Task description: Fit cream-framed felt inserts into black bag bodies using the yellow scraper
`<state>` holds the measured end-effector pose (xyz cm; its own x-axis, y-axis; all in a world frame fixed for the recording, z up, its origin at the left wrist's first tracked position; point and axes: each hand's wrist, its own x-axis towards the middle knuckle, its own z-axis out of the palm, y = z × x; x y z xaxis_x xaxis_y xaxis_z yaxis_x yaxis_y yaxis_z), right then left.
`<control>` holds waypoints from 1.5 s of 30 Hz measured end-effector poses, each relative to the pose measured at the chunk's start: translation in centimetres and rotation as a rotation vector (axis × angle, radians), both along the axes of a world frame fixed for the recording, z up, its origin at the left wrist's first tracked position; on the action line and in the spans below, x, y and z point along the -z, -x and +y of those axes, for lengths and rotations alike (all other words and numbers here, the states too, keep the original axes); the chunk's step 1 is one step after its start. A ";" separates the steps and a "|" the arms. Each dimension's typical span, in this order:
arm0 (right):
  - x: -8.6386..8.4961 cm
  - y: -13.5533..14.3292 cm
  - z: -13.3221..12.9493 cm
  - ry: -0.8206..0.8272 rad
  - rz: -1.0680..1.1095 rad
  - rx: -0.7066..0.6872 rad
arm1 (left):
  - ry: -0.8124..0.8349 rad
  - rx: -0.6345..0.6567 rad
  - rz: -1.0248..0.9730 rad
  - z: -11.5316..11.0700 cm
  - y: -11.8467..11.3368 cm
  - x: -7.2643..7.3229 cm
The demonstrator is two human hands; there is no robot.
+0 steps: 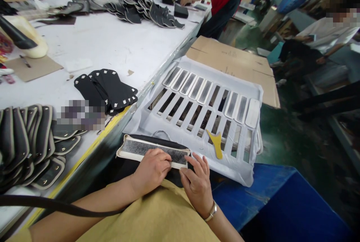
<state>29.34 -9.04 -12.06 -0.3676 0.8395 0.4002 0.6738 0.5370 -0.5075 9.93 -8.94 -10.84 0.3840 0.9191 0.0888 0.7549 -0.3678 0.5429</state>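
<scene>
Cream-edged, the grey-faced strip [134,147] is right by the slotted rack's [230,171] near-left corner! Left hand [153,169] on its middle, fingers curled, pinching or not I can't tell; right hand [198,184] at its end, fingers apart. Yellow forked piece [217,145] on the rack, cardboard [233,64] beyond it.

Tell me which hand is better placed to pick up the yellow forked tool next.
Most likely the right hand: it is at the right end of the strip, nearer the yellow tool on the slotted tray. The left hand is farther away.
</scene>
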 end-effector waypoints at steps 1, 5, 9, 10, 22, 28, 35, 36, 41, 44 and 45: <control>0.0 0.1 -0.1 0.002 0.001 0.021 | 0.005 -0.014 0.002 0.0 -0.2 0.0; 0.3 0.4 -0.6 0.019 0.003 0.091 | 0.002 -0.045 0.013 -0.3 -0.5 -0.1; 1.1 0.9 -0.9 0.022 0.018 0.148 | 0.001 -0.052 0.030 -0.6 -0.7 -0.5; 1.2 1.0 -1.0 0.025 0.021 0.164 | 0.007 -0.061 0.027 -0.6 -0.7 -0.5; 1.6 2.1 -0.9 0.226 0.115 0.243 | 0.156 -0.160 0.103 0.8 -1.4 -1.0; 1.8 2.5 -1.0 0.215 0.148 0.300 | 0.197 -0.146 0.242 1.3 -1.9 -1.8; 1.3 2.1 -4.0 -0.258 -0.167 0.176 | 0.136 -0.139 0.205 0.8 -1.6 -1.7; 1.5 2.1 -4.4 -0.262 -0.212 0.129 | 0.127 -0.143 0.189 0.8 -1.5 -1.5; 2.5 2.4 -4.9 -0.250 -0.372 0.054 | 0.106 -0.119 0.070 -0.1 0.2 -1.4; 2.6 2.4 -5.0 -0.251 -0.402 0.048 | -0.015 -0.176 0.035 -1.5 2.2 -1.6; 2.6 2.4 -5.1 -0.246 -0.407 0.040 | -0.032 -0.192 0.043 -1.9 2.9 -1.6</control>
